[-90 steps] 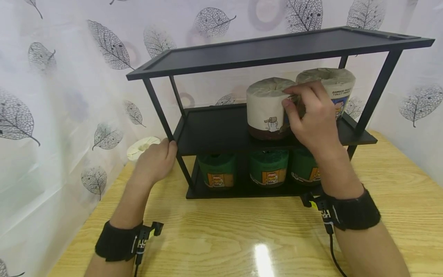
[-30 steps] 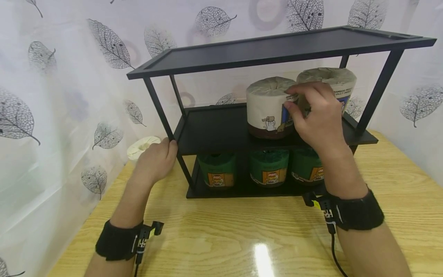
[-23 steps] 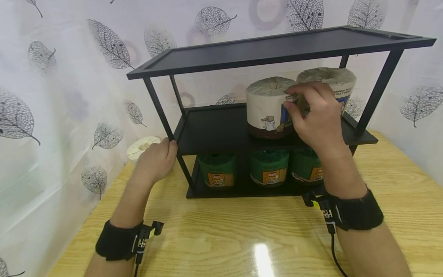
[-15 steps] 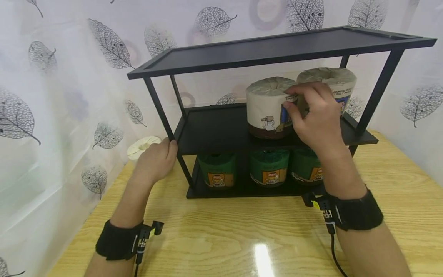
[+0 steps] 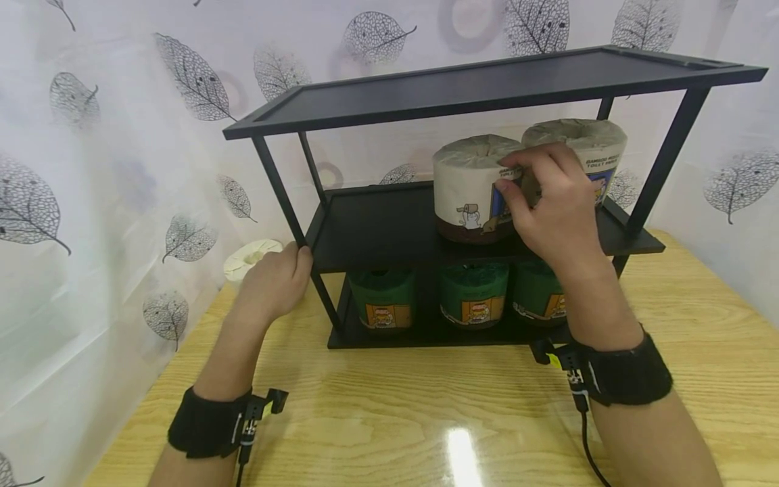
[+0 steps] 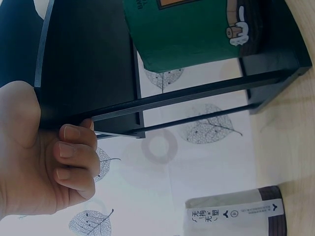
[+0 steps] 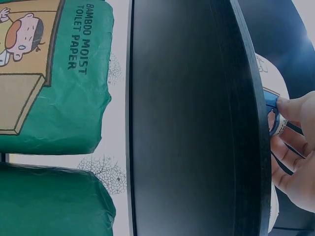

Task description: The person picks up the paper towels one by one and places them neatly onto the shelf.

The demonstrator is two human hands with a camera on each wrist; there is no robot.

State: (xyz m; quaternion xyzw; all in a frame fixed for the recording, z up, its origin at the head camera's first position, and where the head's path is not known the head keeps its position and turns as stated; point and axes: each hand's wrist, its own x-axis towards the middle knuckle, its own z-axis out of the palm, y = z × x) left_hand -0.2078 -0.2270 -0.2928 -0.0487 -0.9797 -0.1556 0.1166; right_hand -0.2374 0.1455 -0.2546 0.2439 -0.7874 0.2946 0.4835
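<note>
My left hand (image 5: 274,281) grips the left front corner of the black shelf rack (image 5: 377,233) at its middle board. In the left wrist view its fingers (image 6: 74,152) curl below the board's edge. My right hand (image 5: 550,203) holds the right side of a cream paper-wrapped toilet roll (image 5: 468,193) standing upright on the middle board. The thumb lies on the front beside a blue picture, the index finger near the top rim. A second cream toilet roll (image 5: 608,145) stands to its right, partly behind the hand.
Several green-wrapped toilet rolls (image 5: 475,297) stand on the bottom board. Another pale roll (image 5: 249,257) stands on the wooden table (image 5: 377,406) left of the rack, behind my left hand. The rack's top board (image 5: 487,84) overhangs the cream rolls. A leaf-patterned curtain (image 5: 122,169) hangs behind.
The held cream roll has turned a little, its printed front shifting leftward so that more of the blue picture and lettering shows. My right hand shifted slightly; my left hand has stayed put.
</note>
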